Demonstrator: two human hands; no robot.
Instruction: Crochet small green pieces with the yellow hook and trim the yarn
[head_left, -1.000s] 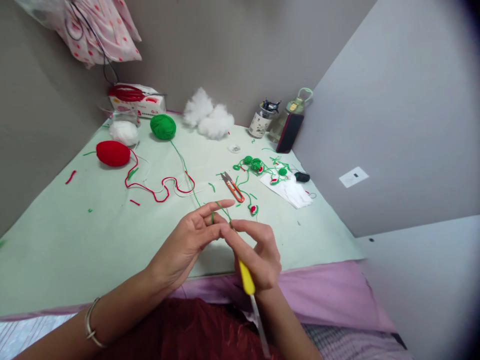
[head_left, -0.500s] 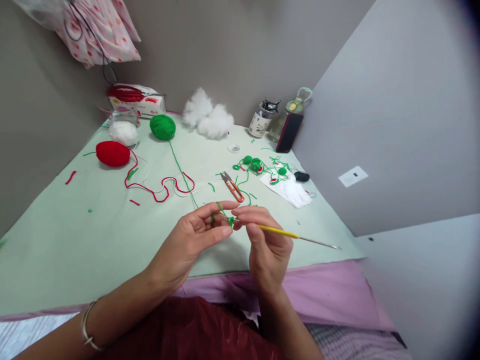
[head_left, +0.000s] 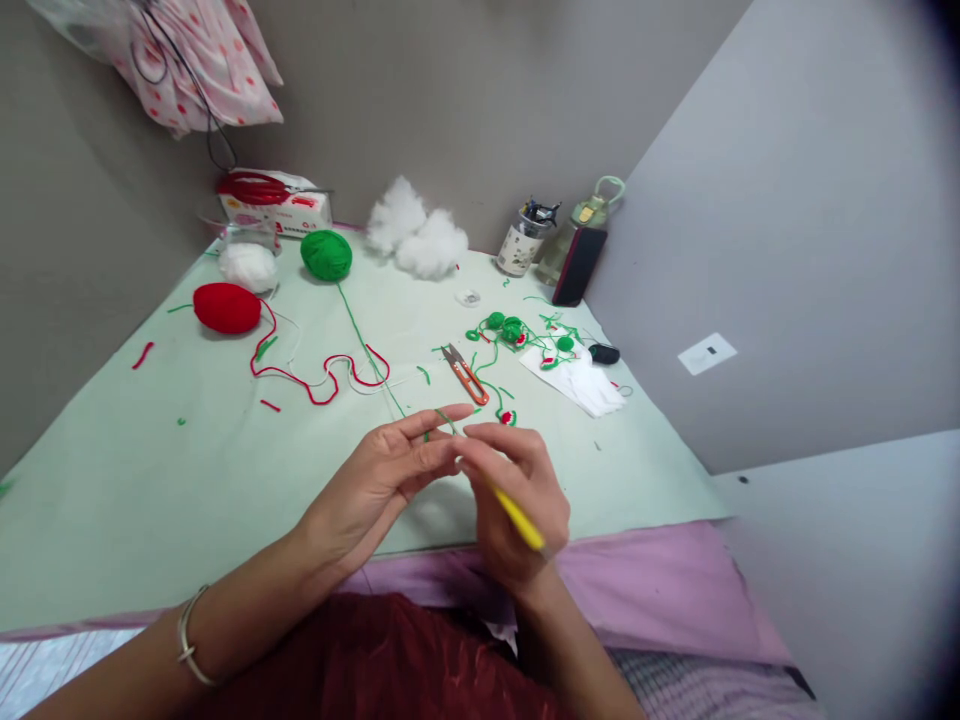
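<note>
Clasped the yellow-handled crochet hook (head_left: 517,516) in the right hand (head_left: 531,480); held green yarn (head_left: 448,421) with the left hand (head_left: 394,460), over the extended index finger, pinch point hidden. Needed, likely, even yarn tension and gentle turning. Aimed the hook, head unseen, at the left fingertips, slanting lengthwise toward the right wrist.

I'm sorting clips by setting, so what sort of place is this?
Probably a craft corner, perhaps in a home: a ball of green yarn, fluffy white stuffing and orange snips share one table.
</note>
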